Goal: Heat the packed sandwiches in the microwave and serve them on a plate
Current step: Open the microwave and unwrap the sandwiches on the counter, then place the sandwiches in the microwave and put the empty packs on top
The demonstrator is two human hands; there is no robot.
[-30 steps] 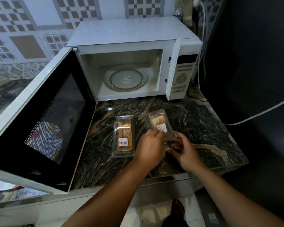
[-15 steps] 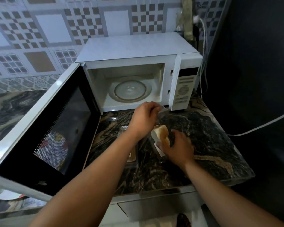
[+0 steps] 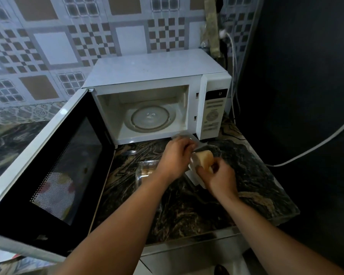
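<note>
The person's left hand [image 3: 177, 155] is curling its fingers around the clear plastic lid [image 3: 189, 138] of a sandwich pack, holding it swung up and back toward the microwave [image 3: 157, 92]. Just to its right, the right hand [image 3: 218, 175] is gripping the sandwich [image 3: 206, 158] with bent fingers at its near end, the pale bread tilting up out of the white pack tray [image 3: 193, 176] that is lying beneath that hand on the dark veined counter [image 3: 246, 175]. Under the left wrist, a second clear sandwich pack [image 3: 145, 170] is sitting closed on the counter, partly hidden by the forearm. Beyond both hands the microwave is standing with its door [image 3: 54, 167] swung wide open to the left of the left arm, and the glass turntable [image 3: 150, 119] is showing inside with nothing on it.
</note>
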